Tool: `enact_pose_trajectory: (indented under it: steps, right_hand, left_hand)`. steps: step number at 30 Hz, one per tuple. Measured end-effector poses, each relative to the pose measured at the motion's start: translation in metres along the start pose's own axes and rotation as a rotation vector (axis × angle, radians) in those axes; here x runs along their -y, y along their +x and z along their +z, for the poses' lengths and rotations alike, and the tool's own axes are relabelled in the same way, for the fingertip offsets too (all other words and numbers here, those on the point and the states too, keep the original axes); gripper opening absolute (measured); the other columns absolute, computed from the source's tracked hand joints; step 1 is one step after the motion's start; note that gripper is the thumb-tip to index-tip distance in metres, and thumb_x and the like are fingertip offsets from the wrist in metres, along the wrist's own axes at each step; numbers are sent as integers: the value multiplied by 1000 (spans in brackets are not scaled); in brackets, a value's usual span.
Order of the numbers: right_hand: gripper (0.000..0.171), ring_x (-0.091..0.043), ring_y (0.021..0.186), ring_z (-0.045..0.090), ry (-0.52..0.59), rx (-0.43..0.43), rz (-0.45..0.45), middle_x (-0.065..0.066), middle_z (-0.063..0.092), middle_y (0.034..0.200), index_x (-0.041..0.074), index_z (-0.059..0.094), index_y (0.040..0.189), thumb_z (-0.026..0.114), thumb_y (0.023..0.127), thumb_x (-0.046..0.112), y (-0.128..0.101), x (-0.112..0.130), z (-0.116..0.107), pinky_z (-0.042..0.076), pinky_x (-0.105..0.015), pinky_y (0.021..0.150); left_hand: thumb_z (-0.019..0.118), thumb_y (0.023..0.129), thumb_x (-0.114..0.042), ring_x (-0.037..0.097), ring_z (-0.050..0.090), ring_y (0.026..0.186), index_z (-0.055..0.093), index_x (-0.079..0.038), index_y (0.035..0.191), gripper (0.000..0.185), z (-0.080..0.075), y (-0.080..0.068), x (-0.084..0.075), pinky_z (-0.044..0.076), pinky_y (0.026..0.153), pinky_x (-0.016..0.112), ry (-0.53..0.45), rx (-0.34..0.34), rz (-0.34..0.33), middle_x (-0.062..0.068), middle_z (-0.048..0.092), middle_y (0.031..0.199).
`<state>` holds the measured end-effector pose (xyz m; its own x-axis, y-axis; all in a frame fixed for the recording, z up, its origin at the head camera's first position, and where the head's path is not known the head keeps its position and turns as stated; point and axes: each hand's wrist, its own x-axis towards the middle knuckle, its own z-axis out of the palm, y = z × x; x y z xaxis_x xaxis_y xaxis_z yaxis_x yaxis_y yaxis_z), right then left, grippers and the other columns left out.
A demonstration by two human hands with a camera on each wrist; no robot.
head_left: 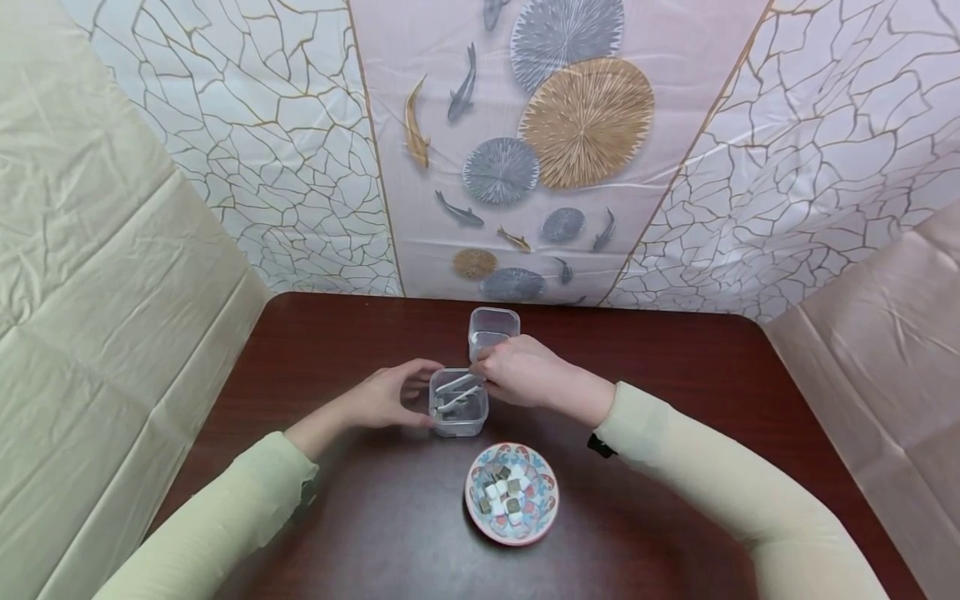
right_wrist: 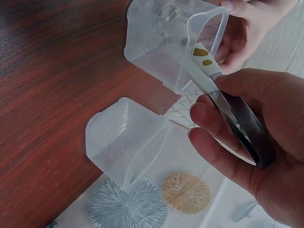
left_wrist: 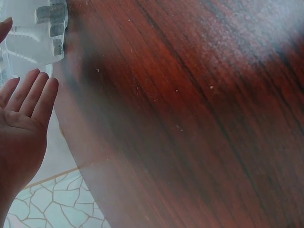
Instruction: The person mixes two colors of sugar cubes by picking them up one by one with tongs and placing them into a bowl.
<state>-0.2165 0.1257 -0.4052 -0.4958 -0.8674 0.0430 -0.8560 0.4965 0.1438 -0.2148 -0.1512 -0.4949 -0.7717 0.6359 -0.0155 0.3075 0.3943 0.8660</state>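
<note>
A clear plastic container [head_left: 458,406] is being steadied at the middle of the dark wooden surface [head_left: 360,517]. It is being touched on its left side by the left hand [head_left: 390,396], whose fingers [left_wrist: 35,92] are being held straight and together, with the palm open, in the left wrist view; nothing is being gripped by that hand.

Metal tongs [right_wrist: 223,102] are being pinched by the right hand [head_left: 525,372], its fingers [right_wrist: 213,123] being curled round the shiny, dark handle end. The white tips of the tongs are being lowered into the mouth of the container. What, if anything, is being clamped between the tips cannot be told.

A second clear container [head_left: 492,332] is being left standing just behind the first, at the far edge of the surface, touching neither hand. A patterned bowl [head_left: 512,493] is being left just in front of the first container, nearer the person; small white and dark cubes [head_left: 509,494] are being held in it. Both arms are being covered by pale green sleeves [head_left: 720,483].
</note>
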Motion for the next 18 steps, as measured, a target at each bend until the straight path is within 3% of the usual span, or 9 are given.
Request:
enact_pose_trajectory:
  steps: [11,18]
  right_hand:
    - [5,-19,71,71,-12,-11,-12,4,70,84,19,76,90,78,91,15,7,0,9,58,-40,57]
    - [5,-19,70,70,-26,-26,-23,4,71,87,19,78,95,77,94,14,4,2,8,56,-39,54]
  left_hand:
    - [94,82,-12,39,61,136,53,1,149,80,0,-1,-1,53,113,52,-25,-5,26,22,65,142]
    - [94,82,-14,34,62,135,52,-1,150,81,0,0,0,55,112,47,1,1,17,20,66,142]
